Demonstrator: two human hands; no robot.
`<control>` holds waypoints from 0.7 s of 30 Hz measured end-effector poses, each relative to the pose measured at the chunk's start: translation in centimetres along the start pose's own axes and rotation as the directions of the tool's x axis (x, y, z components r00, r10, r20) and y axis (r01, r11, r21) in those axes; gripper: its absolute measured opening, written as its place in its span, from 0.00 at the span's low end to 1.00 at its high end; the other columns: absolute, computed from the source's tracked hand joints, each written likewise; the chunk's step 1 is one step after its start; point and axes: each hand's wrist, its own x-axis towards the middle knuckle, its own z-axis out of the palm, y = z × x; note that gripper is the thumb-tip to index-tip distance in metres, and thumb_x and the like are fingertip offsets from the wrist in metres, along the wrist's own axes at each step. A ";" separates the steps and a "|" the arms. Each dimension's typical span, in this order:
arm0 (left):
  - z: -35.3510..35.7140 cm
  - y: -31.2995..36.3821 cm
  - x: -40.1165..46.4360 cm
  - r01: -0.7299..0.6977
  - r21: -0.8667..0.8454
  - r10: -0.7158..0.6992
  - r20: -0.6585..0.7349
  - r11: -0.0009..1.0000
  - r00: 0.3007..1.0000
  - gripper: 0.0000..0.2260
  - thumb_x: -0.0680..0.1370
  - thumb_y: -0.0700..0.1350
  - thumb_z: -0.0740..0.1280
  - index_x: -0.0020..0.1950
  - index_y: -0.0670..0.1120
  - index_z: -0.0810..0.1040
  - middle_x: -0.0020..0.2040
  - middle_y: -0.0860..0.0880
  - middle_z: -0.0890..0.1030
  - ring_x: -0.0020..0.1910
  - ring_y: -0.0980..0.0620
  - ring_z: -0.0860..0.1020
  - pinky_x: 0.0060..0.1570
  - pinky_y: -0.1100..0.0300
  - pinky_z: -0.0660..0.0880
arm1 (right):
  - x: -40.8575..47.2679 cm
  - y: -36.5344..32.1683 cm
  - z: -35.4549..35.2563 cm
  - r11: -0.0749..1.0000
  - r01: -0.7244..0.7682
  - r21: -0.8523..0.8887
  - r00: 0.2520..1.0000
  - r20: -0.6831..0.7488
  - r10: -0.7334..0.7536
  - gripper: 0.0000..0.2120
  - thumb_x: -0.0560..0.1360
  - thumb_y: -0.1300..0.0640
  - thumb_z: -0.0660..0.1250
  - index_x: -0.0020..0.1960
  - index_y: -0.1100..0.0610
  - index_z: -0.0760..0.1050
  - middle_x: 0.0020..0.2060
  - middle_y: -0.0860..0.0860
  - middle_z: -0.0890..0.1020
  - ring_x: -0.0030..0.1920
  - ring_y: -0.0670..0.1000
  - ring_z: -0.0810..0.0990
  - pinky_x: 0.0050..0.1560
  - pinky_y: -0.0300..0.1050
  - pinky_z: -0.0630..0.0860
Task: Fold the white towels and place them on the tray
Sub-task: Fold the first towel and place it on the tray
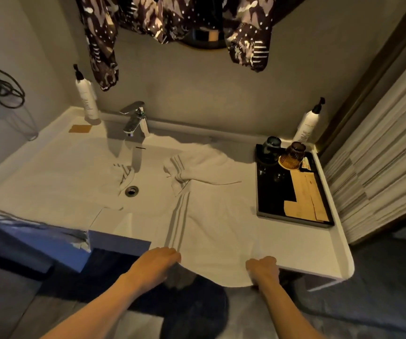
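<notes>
Tabletop (319, 253): white towel (216, 228) draped over front edge; black tray (270, 192) sat near right edge
Hands: left hand (159, 261) and right hand (262, 267) each gripped towel's near hem

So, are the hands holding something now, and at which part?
Yes. Both hold the white towel by its near edge, which hangs over the counter front: left hand at the striped corner, right hand at the other corner.

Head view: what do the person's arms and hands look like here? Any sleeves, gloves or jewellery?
Both forearms are bare up to the bottom edge of the picture, with no sleeve in view. The left hand and the right hand wear no gloves. No watch, bracelet or ring shows on either, though the light is dim and the fingers are partly curled out of sight.
</notes>
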 end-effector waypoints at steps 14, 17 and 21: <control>-8.3 -4.0 8.6 0.133 -0.371 -0.250 -0.287 0.919 0.925 0.01 0.80 0.49 0.65 0.49 0.56 0.76 0.40 0.51 0.84 0.37 0.54 0.79 0.36 0.62 0.74 | 2.0 -4.2 -5.8 0.904 0.400 0.150 0.876 0.226 -0.425 0.21 0.74 0.74 0.60 0.60 0.54 0.75 0.50 0.53 0.78 0.47 0.53 0.80 0.36 0.38 0.81; -8.9 -5.2 10.6 0.185 -0.467 -0.330 -0.250 0.865 0.910 0.05 0.78 0.46 0.69 0.45 0.56 0.78 0.40 0.54 0.82 0.39 0.59 0.78 0.37 0.72 0.70 | 4.2 -5.3 -5.3 0.820 0.560 -0.119 0.810 0.288 -0.511 0.21 0.70 0.68 0.71 0.58 0.49 0.73 0.50 0.49 0.78 0.52 0.54 0.80 0.44 0.42 0.78; -9.4 -6.4 13.7 0.220 -0.560 -0.404 -0.229 0.799 0.886 0.04 0.77 0.45 0.71 0.42 0.53 0.82 0.38 0.55 0.83 0.41 0.62 0.79 0.44 0.59 0.77 | 7.0 -7.1 -3.7 0.752 0.622 -0.215 0.782 0.122 -0.612 0.10 0.74 0.48 0.71 0.41 0.54 0.77 0.34 0.51 0.81 0.35 0.50 0.79 0.40 0.54 0.79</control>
